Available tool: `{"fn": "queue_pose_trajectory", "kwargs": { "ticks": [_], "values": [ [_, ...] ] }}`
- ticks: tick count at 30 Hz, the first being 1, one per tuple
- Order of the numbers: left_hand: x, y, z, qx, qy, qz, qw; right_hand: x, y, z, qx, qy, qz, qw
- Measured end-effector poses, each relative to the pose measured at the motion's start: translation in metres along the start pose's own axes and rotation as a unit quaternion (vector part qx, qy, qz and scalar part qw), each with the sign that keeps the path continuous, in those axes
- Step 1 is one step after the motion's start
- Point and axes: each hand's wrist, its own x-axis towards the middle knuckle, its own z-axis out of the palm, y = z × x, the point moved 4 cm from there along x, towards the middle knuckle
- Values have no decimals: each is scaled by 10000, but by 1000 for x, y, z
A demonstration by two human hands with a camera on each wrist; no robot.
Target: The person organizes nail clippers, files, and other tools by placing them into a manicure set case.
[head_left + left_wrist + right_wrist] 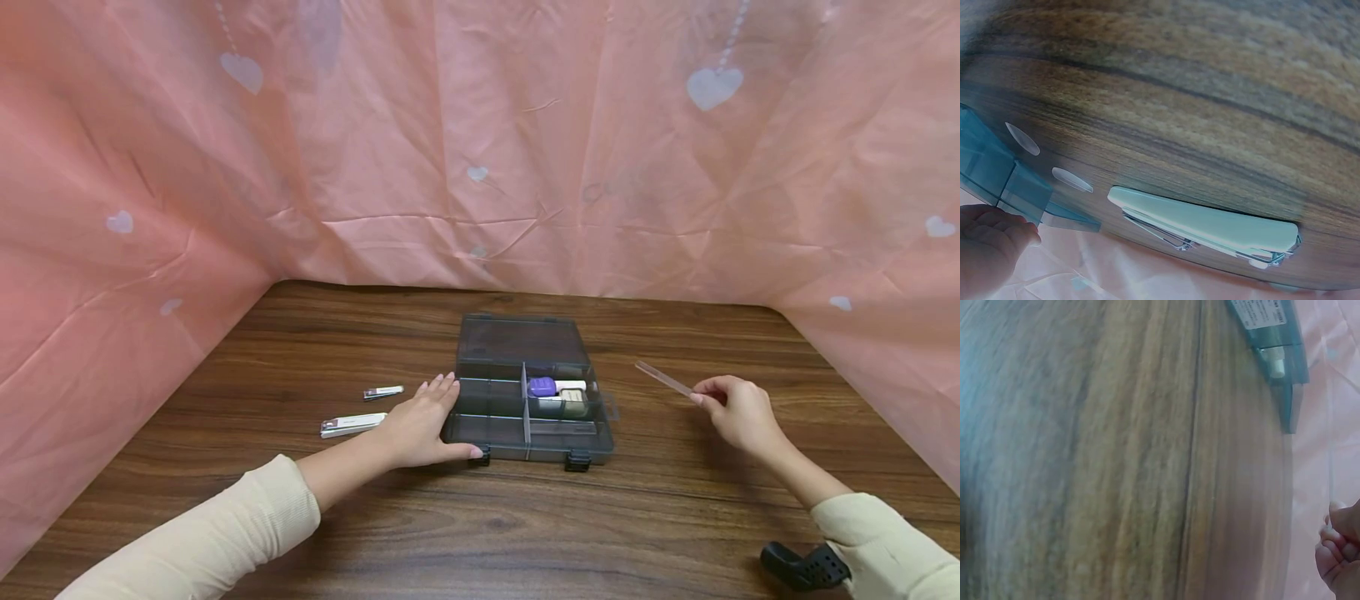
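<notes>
A dark translucent organizer box point(487, 431) lies on the table with its lid point(517, 340) folded back. Along its left side rests my left hand point(423, 425), fingers extended and thumb by the front latch. My right hand point(738, 412), right of the box, pinches one end of a thin clear plastic strip point(663, 379) that resembles a box divider. A purple nail polish bottle point(542, 387) and a pale nail polish bottle point(573, 403) lie in the right compartments. Left of the box are a large nail clipper point(352, 425) and a small nail clipper point(383, 392).
The wooden table point(480, 533) reaches back to a pink curtain point(510, 167) with white hearts, which also hangs at both sides. A black strap point(806, 568) sits at the right sleeve. Two pale oval shapes beside the box in the left wrist view are unclear.
</notes>
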Motion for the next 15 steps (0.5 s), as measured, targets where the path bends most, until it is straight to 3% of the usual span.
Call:
{"fn": "queue_pose_trajectory", "kwargs": {
  "ticks": [15],
  "values": [
    [-1, 0, 1, 10, -3, -39, 10000, 4, -28, -4, 316, 372, -617, 9969]
  ]
}}
